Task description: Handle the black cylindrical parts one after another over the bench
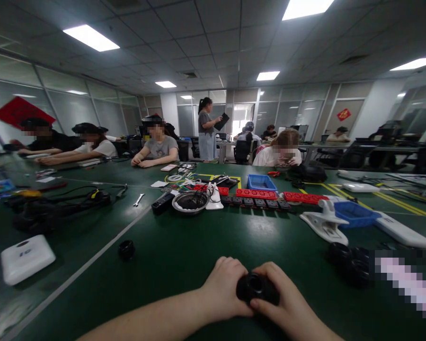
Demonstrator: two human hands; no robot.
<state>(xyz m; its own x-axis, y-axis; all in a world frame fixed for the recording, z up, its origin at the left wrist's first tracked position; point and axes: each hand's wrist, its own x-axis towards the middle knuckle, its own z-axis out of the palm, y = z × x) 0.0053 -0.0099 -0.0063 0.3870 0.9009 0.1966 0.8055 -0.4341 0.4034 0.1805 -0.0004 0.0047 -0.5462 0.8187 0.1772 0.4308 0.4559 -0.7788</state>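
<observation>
Both of my hands are closed around a black round part [257, 287] with a hole in its top, held low over the green table. I cannot make out its exact kind. My left hand [225, 289] wraps it from the left, fingers mostly hidden. From the right, my right hand [279, 296] grips it with thumb and fingers on its near and far sides. A small black ring-shaped piece [127, 250] lies on the table to the left. More black round parts [351, 265] are clustered on the right.
Beyond my hands stand a metal bowl [190, 202], red socket strips [257, 193], a blue tray [261, 182] and a second blue basket [355, 213]. A white clip base [324, 223], a wrench [138, 200] and a white box [27, 259] lie around. Several people sit across the table.
</observation>
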